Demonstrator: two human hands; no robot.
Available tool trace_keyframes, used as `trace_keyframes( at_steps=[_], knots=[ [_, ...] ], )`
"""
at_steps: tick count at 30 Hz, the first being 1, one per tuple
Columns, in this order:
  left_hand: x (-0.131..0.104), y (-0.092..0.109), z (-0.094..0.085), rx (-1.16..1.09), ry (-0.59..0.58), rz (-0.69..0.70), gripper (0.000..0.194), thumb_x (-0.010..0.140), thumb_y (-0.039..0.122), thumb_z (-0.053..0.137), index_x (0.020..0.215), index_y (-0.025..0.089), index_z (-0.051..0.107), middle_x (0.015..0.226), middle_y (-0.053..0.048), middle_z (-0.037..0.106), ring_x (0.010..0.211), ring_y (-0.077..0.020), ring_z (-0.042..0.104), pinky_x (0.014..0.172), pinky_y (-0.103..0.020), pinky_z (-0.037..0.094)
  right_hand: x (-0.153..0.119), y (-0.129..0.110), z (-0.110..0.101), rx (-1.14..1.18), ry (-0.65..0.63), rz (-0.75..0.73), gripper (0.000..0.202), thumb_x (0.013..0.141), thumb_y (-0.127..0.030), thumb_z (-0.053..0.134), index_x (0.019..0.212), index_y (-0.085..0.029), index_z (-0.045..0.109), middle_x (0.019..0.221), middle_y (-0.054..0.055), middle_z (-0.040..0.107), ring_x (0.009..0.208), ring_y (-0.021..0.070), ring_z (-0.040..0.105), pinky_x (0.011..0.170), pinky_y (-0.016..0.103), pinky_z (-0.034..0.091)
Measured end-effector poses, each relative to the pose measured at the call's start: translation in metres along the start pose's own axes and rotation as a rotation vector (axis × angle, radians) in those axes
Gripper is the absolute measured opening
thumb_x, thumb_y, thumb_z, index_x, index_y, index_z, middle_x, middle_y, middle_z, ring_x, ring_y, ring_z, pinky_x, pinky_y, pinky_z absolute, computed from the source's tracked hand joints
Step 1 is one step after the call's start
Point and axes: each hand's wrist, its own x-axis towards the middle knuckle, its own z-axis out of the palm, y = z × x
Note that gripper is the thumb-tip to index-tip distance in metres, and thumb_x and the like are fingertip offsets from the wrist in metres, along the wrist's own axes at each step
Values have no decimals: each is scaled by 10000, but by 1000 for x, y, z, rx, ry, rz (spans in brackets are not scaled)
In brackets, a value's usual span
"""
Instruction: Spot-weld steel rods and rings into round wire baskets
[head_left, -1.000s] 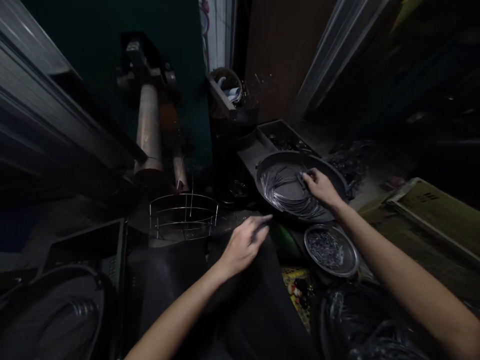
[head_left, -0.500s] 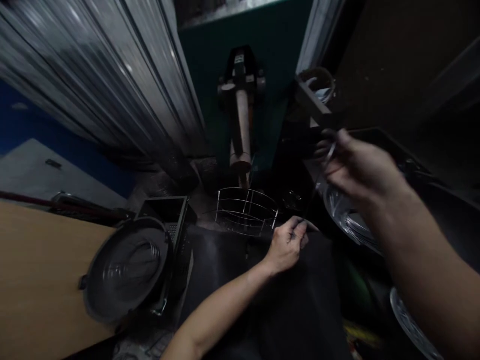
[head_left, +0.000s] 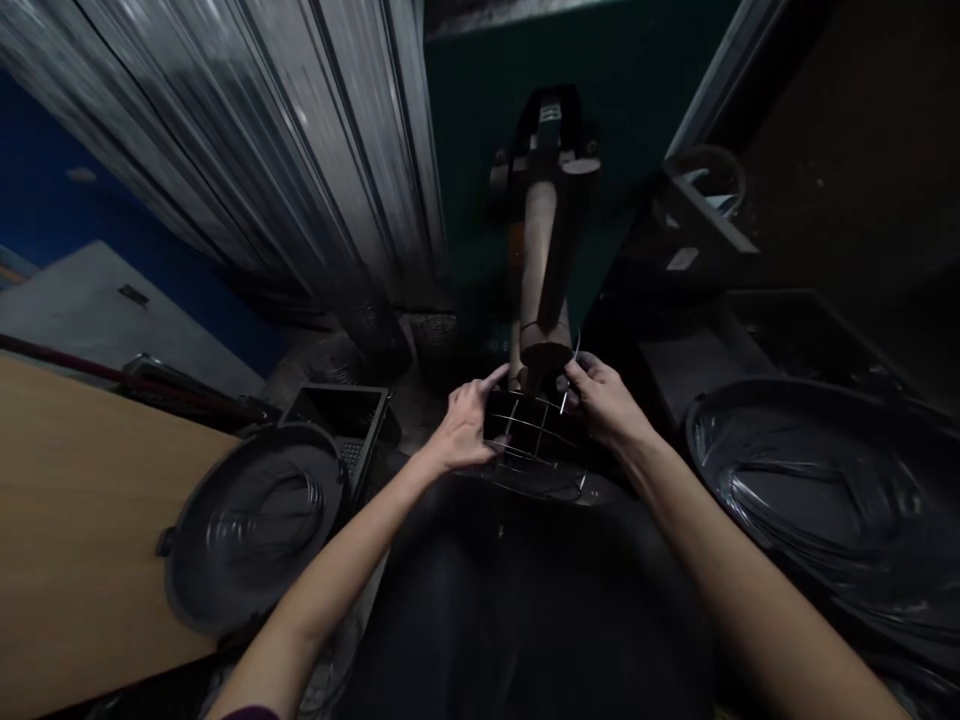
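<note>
A round wire frame (head_left: 529,450) made of thin shiny rods stands below the tip of a machine's cylindrical arm (head_left: 544,250). My left hand (head_left: 472,425) grips the left side of the wire frame, its index finger stretched toward the machine's tip. In my right hand (head_left: 600,395) a thin metal wire (head_left: 565,400) is pinched between thumb and fingers, beside the machine tip and at the frame's upper right edge. The lower part of the frame lies in shadow over dark cloth (head_left: 525,600).
At the left, a round black basin (head_left: 255,530) sits by a wooden board (head_left: 90,530) and a black crate (head_left: 337,410). A larger basin (head_left: 795,500) with coiled wires is at the right. Corrugated metal sheeting (head_left: 322,130) rises at the back left.
My left hand has moved from the dark cloth up to the frame's left side. My right hand has come in from the right with the wire to the machine tip. The view has shifted.
</note>
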Motion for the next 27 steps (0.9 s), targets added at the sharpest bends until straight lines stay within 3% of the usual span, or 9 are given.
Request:
trace_keyframes(
  at_steps=[3,7,16,21,27],
  knots=[
    [3,-17,27,-202,194,41,747,687,223,598,1344,203,242,973,-39,512,910,-179,547,890,-386,434,2,2,8,39,-41,24,476,623,-529,720,846,-212,443,511,-101,434,357,39,289,347,161,202],
    [-4,-27,34,-302,314,86,746,680,239,595,1308,215,194,940,-20,492,856,-156,541,831,-360,456,0,0,18,27,-50,30,440,635,-516,725,790,-218,440,487,-96,409,357,43,282,347,174,210],
    [-4,-39,30,-341,359,70,778,669,276,634,1298,222,180,917,-15,505,841,-165,552,824,-368,455,10,1,31,4,16,-15,416,589,-425,752,733,-231,413,481,-90,407,377,61,337,354,196,272],
    [-2,-44,29,-363,363,96,786,671,268,627,1311,215,173,916,-20,508,852,-176,555,823,-384,460,17,9,33,35,13,-52,375,624,-406,728,719,-225,414,524,-80,443,409,70,406,375,200,319],
    [1,-51,32,-418,341,111,761,701,266,616,1318,224,174,921,-24,508,841,-159,537,786,-350,462,19,15,33,31,62,-10,319,629,-394,711,779,-226,485,533,-74,482,417,76,426,387,193,356]
  ],
)
